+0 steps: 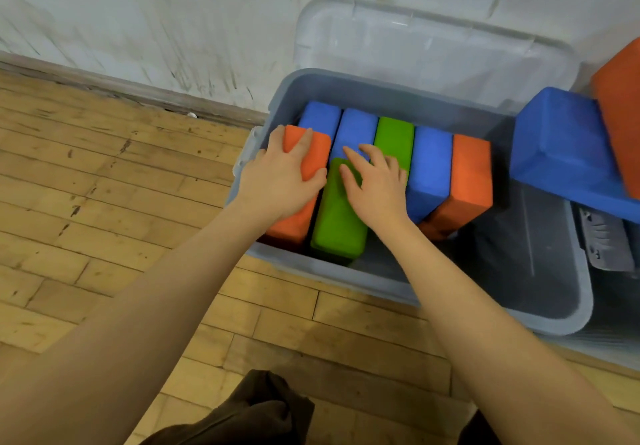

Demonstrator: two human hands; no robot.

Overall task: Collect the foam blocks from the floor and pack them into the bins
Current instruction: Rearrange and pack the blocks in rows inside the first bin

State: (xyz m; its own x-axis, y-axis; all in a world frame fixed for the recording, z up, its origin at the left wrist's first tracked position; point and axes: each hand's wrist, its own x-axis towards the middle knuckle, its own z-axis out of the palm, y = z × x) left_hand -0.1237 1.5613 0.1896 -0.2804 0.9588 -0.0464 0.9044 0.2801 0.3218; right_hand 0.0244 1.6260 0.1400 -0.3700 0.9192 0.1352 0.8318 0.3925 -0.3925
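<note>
Dark trousers: lay nearest the lens, above the wooden floor.
Left hand: fingers spread flat over the near orange foam block, pressing, not clasping.
Right hand: open too, resting across the near green foam block.
Grey bin: held seven blocks at its left end, right half bare.
Risk: uneven pressing could tip the upright row rightward into the gap.
Neighbour: the big blue block overhung the rim and might slide.

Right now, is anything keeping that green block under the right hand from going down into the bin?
Nothing visible blocks it. The front green block already sits inside the grey bin, between the orange block and right hand.
</note>
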